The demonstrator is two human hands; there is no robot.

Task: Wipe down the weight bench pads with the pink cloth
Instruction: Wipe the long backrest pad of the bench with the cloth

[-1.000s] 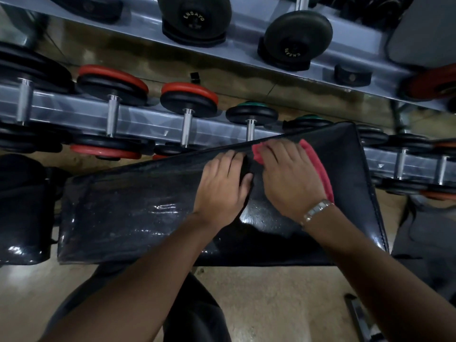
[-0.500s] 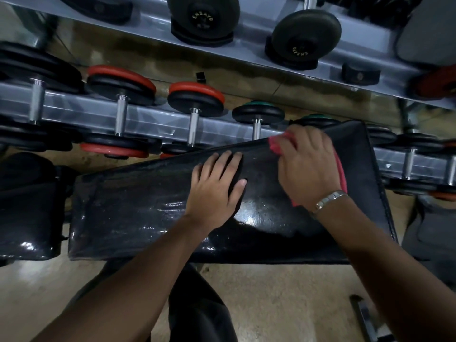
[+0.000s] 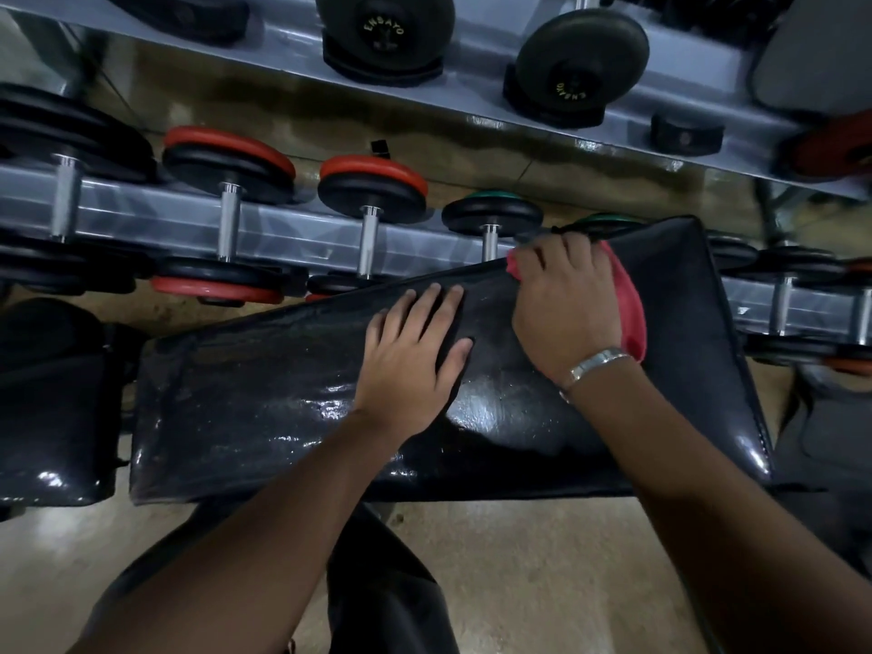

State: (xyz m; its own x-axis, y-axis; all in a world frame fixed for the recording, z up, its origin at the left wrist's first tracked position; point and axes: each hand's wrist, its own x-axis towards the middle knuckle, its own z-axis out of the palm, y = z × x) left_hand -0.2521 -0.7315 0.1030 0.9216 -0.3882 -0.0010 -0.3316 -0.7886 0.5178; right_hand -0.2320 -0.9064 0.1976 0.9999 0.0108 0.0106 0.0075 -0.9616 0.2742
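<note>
Left hand [image 3: 410, 356]: my fingers lie flat and released on the pad [image 3: 264, 398].
Right hand [image 3: 566, 304]: I grip the cloth [image 3: 630, 304], fingers curled over the pad's far edge.

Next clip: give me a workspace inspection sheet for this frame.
Surface: long black bench pad, glossy, streaky sheen.
Job's things: pink cloth under the right hand at the pad's far edge; second black pad at left.
Clutter: small black object on the floor behind the dumbbell rack.
Grippers: left hand flat on the pad; right hand curled over the cloth.
Cables: nothing seen.
Surroundings: rack loaded with dumbbells beyond the pad.
</note>
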